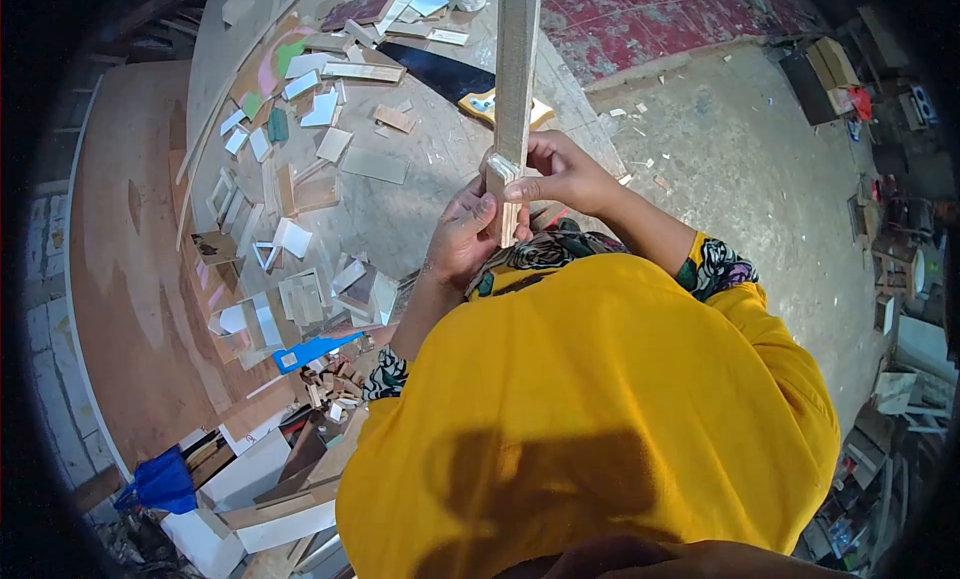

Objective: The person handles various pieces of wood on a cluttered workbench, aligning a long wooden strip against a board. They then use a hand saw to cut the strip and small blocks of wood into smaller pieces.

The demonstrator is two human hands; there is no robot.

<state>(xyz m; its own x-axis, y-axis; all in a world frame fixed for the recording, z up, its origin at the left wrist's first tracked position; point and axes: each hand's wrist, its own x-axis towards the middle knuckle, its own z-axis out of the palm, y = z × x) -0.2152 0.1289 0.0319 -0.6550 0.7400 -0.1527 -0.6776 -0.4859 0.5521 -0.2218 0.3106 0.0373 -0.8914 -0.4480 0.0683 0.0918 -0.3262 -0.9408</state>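
Note:
A long wooden strip (515,69) stands up from my hands toward the top of the view. At its near end is a short layered wood block (503,194). My left hand (465,229) is closed round the block from the left, its thumb along the side. From the right, my right hand (565,176) pinches the place where strip and block meet, thumb on the near face. Some fingertips are hidden behind the wood. Just beyond the hands lies a handsaw with a yellow handle (483,107) and dark blade, partly behind the strip.
Wood offcuts (375,165) and white scraps are scattered over the worktable (430,214). A blue tool (318,351) lies near its lower left. Large brown board (140,269) at left, blue bag (165,479) below it. Boxes (825,74) and clutter line the right side.

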